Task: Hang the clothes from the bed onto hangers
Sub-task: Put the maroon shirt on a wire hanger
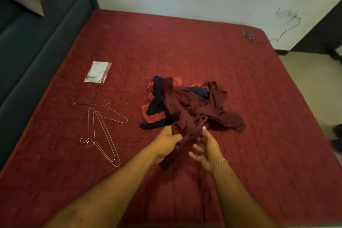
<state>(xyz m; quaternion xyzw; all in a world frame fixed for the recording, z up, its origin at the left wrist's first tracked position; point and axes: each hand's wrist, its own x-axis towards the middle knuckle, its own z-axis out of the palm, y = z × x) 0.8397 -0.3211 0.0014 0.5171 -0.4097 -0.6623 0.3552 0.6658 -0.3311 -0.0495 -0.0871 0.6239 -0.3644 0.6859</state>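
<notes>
Now the left hand [167, 141] grips a dark red cloth garment [187, 116] on the red bed [240, 83]; the right hand [207, 146] is spread open beside it, near three thin wire hangers [100, 126] on the left.

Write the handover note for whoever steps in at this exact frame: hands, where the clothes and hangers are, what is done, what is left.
Left hand: grips the maroon garment near its lower edge.
Right hand: fingers spread and relaxed against the same garment, not closed on it.
Clothes: the maroon garment lies over a navy piece and an orange-red piece, piled mid-bed.
Hangers: three wire hangers lie bare on the bed, left of the pile.
Done: nothing hung yet.
Left: separate the maroon garment, put it on a hanger, then the other two.
</notes>
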